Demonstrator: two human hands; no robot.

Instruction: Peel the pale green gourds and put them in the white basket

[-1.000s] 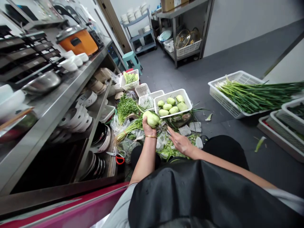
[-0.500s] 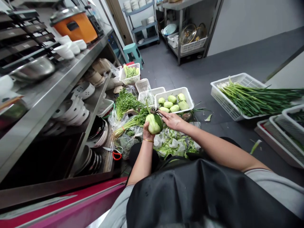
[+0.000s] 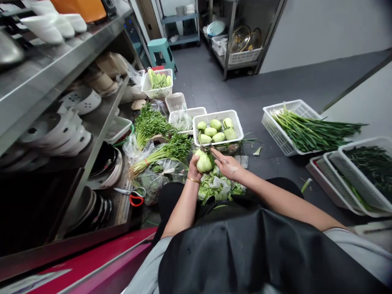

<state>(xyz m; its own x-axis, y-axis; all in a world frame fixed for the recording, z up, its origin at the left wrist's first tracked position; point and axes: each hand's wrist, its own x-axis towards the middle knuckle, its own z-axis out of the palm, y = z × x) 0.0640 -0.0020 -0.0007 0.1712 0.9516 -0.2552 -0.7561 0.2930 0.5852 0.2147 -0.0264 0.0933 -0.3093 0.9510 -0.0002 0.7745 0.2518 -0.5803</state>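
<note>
One round, pale gourd [image 3: 204, 162] sits clasped in the left hand [image 3: 194, 167], just before the near edge of the plastic basket [image 3: 239, 127]; the right hand [image 3: 227, 165] clenches a slim peeler [image 3: 207, 148] at the gourd's far end.

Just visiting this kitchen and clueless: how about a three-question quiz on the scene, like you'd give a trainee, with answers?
1. Which hand cups the round green vegetable? A: left. B: right. C: neither.
2. True or false: the teal stool stands farther off than the scissors.
3. Fill in the missing word: long green stalks spill over the rim of a white ____.

Key:
1. A, the left hand.
2. True.
3. basket.
</note>
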